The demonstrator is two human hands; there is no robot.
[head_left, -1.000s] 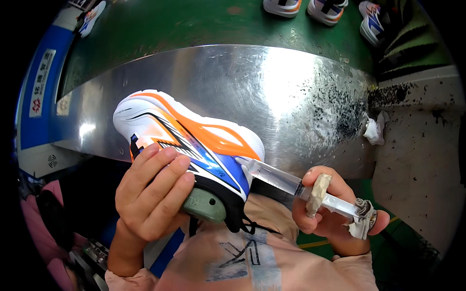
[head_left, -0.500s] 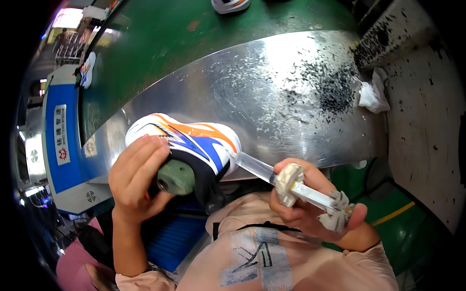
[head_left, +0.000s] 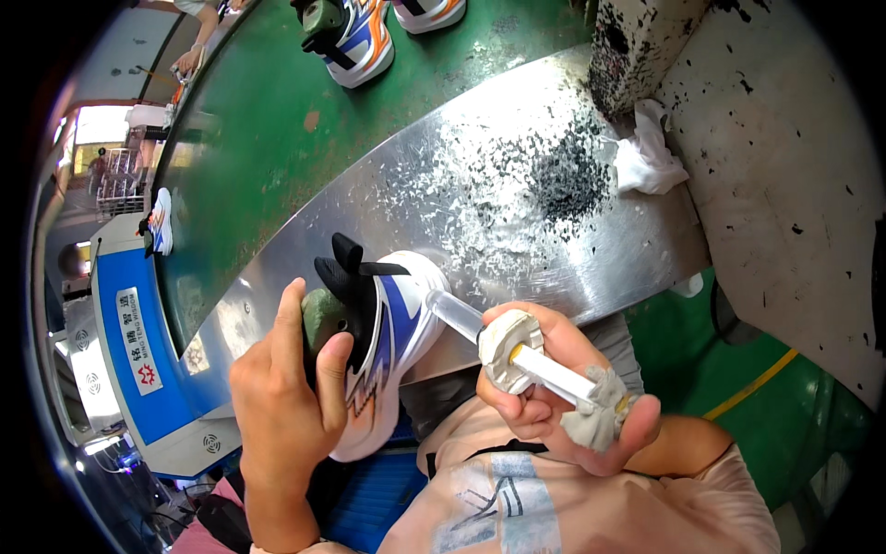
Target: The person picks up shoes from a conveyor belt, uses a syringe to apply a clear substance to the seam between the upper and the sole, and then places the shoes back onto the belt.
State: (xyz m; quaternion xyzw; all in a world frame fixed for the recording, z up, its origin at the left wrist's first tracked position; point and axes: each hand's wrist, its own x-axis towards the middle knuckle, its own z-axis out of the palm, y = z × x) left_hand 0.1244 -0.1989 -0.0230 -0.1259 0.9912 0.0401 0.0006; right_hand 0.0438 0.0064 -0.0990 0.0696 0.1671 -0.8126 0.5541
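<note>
Shoe (head_left: 383,365): over the near edge of the metal plate (head_left: 369,217), heel toward the plate, toe toward your lap; whether it touches the steel, you cannot tell from here.
Just changed: half a second ago the toe points left along the plate; now you have it turned toward you, what looks like the other side facing up, the black straps (head_left: 346,254) standing out over the plate.
What that means: in my judgement, a different stretch of sole edge, by the heel, now faces your syringe (head_left: 459,316).
Left hand (head_left: 281,379): moved off the upper; fingers and thumb close in around the green last (head_left: 318,319), at the plate's near edge.
Right hand (head_left: 543,427): wrapped around the syringe as before, thumb behind the plunger, just short of the plate; the tip is at the heel, contact unclear.
</note>
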